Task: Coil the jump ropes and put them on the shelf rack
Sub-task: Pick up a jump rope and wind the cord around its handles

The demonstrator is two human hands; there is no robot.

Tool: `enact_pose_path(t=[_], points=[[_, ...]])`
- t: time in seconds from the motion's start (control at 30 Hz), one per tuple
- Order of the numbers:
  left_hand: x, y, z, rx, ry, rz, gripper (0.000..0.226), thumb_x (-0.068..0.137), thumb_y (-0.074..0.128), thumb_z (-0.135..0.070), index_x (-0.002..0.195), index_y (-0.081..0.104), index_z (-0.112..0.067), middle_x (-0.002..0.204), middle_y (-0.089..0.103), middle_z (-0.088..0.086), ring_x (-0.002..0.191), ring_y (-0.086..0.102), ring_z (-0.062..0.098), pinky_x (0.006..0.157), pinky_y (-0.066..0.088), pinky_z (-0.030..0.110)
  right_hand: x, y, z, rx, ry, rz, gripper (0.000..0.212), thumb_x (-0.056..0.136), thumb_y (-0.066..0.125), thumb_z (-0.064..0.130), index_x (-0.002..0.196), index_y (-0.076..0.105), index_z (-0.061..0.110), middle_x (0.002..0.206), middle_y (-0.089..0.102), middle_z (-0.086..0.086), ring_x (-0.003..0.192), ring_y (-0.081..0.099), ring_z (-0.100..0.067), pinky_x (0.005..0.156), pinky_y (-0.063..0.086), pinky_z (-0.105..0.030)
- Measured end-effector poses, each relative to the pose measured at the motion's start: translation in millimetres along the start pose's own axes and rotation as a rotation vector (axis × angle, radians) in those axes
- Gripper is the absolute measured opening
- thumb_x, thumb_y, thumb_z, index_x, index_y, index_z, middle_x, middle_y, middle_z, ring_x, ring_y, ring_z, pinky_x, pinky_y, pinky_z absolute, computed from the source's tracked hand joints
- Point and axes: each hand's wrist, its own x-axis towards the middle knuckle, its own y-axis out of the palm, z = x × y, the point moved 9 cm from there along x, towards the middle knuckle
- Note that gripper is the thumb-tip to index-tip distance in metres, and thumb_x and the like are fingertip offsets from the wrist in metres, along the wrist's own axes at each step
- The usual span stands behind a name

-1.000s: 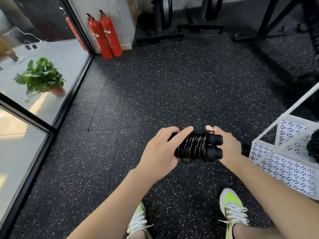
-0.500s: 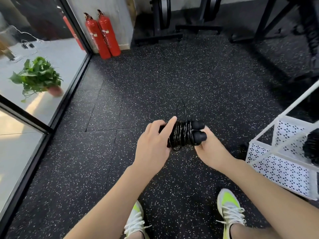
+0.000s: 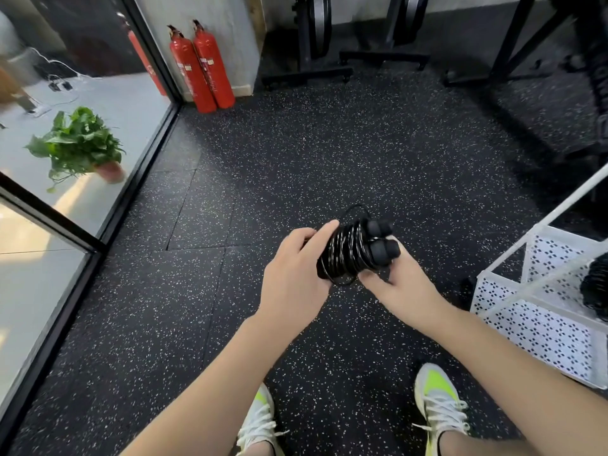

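A black jump rope (image 3: 349,250) is wound in tight coils around its own black foam handles, whose rounded ends stick out to the right. My left hand (image 3: 296,274) grips the left end of the bundle, thumb lying along the top of the coils. My right hand (image 3: 399,284) holds the bundle from below at the handle end, fingers curled under it. A small loop of cord pokes up behind the coils. The white perforated shelf rack (image 3: 539,324) stands at the right edge, with another dark coiled rope (image 3: 597,291) lying in it.
Black speckled rubber floor all around. Two red fire extinguishers (image 3: 200,67) stand against the far wall. A glass wall runs along the left with a potted plant (image 3: 77,146) behind it. Black gym equipment frames (image 3: 381,44) stand at the back. My shoes (image 3: 437,396) are below.
Both hands have turned the bundle, so the handle ends now tilt up and to the right. My right hand has shifted lower under the coils, and a loop of cord shows behind.
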Motion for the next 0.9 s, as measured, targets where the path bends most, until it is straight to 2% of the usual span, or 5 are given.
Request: enact_pose_path(t=[0.1,0.23,0.4,0.57,0.9], points=[[2,-3,6,0.041,-0.074,-0.046,0.077,0.086,0.070,-0.009,0.152,0.043,-0.037,0.129,0.053,-0.005,0.116,0.054,0.020,0.088,0.052,0.041,-9,9,-1,-0.156,0.018,-0.009,0.029,0.093,0.065,0.022,0.109,0.056,0.045,0.111,0.054,0.020,0.101,0.054,0.001,0.081,0.042,-0.014],[3,-1,10,0.088,-0.114,-0.041,0.080,0.084,0.069,-0.006,0.152,0.039,-0.037,0.125,0.050,-0.004,0.113,0.053,0.021,0.085,0.051,0.037,-16,28,-9,0.219,0.202,-0.001,0.014,0.089,0.069,0.041,0.101,0.070,0.034,0.093,0.073,0.004,0.084,0.069,-0.019,0.084,0.057,-0.043],[1,4,5,0.120,-0.120,-0.020,0.074,0.089,0.065,-0.009,0.154,0.038,-0.031,0.127,0.049,0.000,0.112,0.050,0.022,0.081,0.046,0.032,-13,38,-4,0.287,0.277,0.007,0.016,0.095,0.068,0.027,0.087,0.070,0.014,0.068,0.067,-0.003,0.064,0.061,-0.013,0.073,0.053,-0.040],[2,1,5,0.178,-0.115,-0.008,0.079,0.086,0.066,-0.004,0.156,0.035,-0.021,0.130,0.046,0.005,0.114,0.045,0.026,0.083,0.046,0.036,-15,58,-6,0.691,0.415,0.121,0.026,0.073,0.079,0.026,0.093,0.069,0.013,0.073,0.064,0.005,0.067,0.055,-0.011,0.069,0.048,-0.030],[4,3,-3,0.272,-0.116,0.009,0.073,0.083,0.069,-0.006,0.150,0.041,-0.010,0.134,0.050,0.010,0.117,0.050,0.031,0.085,0.050,0.039,-25,60,-9,0.532,0.399,-0.081,0.012,0.101,0.059,0.018,0.094,0.064,0.010,0.071,0.068,-0.002,0.068,0.061,-0.014,0.069,0.053,-0.030]])
